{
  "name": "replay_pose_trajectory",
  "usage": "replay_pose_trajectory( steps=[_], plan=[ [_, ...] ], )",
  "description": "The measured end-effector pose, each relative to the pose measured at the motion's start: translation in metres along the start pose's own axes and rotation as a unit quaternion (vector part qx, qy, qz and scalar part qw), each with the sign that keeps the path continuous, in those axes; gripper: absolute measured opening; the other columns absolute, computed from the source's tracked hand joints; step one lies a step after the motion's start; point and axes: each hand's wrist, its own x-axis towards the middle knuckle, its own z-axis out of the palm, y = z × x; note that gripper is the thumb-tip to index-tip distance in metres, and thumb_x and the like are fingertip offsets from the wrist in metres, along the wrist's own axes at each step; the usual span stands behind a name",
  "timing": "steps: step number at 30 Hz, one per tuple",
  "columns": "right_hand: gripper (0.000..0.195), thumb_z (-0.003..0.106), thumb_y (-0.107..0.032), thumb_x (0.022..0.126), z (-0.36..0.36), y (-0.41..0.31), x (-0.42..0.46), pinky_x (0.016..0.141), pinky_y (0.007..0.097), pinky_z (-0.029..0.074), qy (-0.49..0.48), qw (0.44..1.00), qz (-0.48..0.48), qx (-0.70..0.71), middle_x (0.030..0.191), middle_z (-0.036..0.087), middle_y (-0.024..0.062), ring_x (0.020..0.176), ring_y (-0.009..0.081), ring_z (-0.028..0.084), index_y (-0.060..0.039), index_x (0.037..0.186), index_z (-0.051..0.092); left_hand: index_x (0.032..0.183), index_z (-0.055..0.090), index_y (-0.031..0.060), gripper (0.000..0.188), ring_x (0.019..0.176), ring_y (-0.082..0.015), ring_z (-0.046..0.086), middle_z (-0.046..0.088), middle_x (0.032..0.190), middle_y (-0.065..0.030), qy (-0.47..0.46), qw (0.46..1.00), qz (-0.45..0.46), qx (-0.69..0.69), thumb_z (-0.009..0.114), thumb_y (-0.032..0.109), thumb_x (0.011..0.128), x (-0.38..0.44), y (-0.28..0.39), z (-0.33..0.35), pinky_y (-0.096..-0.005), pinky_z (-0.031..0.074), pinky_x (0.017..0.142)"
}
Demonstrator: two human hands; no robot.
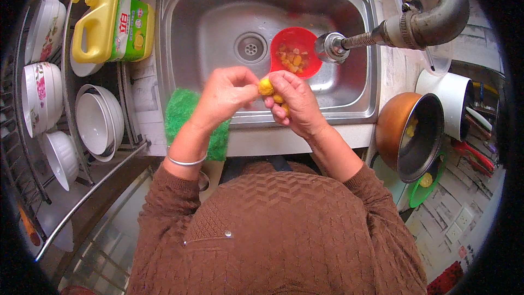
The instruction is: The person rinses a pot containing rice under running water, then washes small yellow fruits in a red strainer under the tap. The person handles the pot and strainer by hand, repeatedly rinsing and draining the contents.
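Over the sink's front edge, my right hand holds several yellow knobbly pieces of food, perhaps root pieces. The uppermost yellow piece is pinched by its thumb and forefinger; others are partly covered by the curled fingers. My left hand has its thumb and forefinger pinched at the left edge of that uppermost piece, and what lies between those fingertips is hidden. Beyond my right hand, a red plastic scoop rests in the steel sink, with yellow-orange bits inside. Below my left wrist lies a green cloth over the sink's front rim.
A faucet spout reaches in from the right above the scoop. At left, a yellow detergent jug and several white bowls occupy a metal rack. An orange-brown pot leans at right beside a white container.
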Motion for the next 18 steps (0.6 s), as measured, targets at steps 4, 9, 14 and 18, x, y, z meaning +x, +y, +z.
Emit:
replay_pose_trajectory(
  steps=[4, 9, 14, 18],
  plan=[
    [0.025, 0.051, -0.031, 0.094, 0.005, -0.003, -0.003, 0.035, 0.0148, 0.032, 0.003, 0.998, 0.006, 0.068, 0.073, 0.055, 0.0040, 0.045, 0.0031, 0.043, -0.0073, 0.101, 0.053, 0.074, 0.063, 0.0018, 0.015, 0.056, -0.0117, 0.055, 0.059, 0.064, -0.0011, 0.053, 0.990, 0.067, 0.110, 0.057, 0.014, 0.080, 0.011, -0.021, -0.014, -0.0281, 0.043, 0.053],
    [0.025, 0.056, -0.028, 0.091, 0.000, -0.004, 0.002, 0.035, 0.0162, 0.032, 0.016, 1.000, -0.009, 0.007, 0.070, 0.051, 0.0007, 0.046, 0.0035, 0.042, -0.0051, 0.100, 0.056, 0.084, 0.063, 0.0053, 0.008, 0.068, -0.0236, 0.056, 0.060, 0.076, -0.0062, 0.203, 0.841, 0.196, 0.462, 0.061, 0.012, 0.080, 0.012, -0.040, -0.025, -0.0356, 0.046, 0.066],
    [0.020, 0.061, -0.018, 0.087, -0.005, 0.004, 0.007, 0.036, 0.0180, 0.033, 0.045, 0.989, -0.052, -0.132, 0.068, 0.053, -0.0012, 0.048, 0.0029, 0.044, -0.0026, 0.099, 0.058, 0.108, 0.058, 0.0032, 0.028, 0.083, -0.0138, 0.060, 0.063, 0.091, -0.0033, 0.010, 0.986, 0.154, 0.062, 0.065, 0.004, 0.081, -0.007, -0.009, -0.002, -0.0280, 0.049, 0.074],
    [0.022, 0.061, -0.015, 0.087, 0.001, 0.000, 0.000, 0.039, 0.0180, 0.034, 0.024, 0.984, -0.086, -0.154, 0.074, 0.057, -0.0002, 0.050, 0.0030, 0.046, -0.0017, 0.104, 0.059, 0.106, 0.058, -0.0009, 0.024, 0.088, -0.0110, 0.061, 0.063, 0.097, -0.0052, -0.003, 0.993, 0.105, -0.058, 0.064, 0.001, 0.083, -0.011, -0.003, 0.004, -0.0246, 0.050, 0.078]
  ],
)
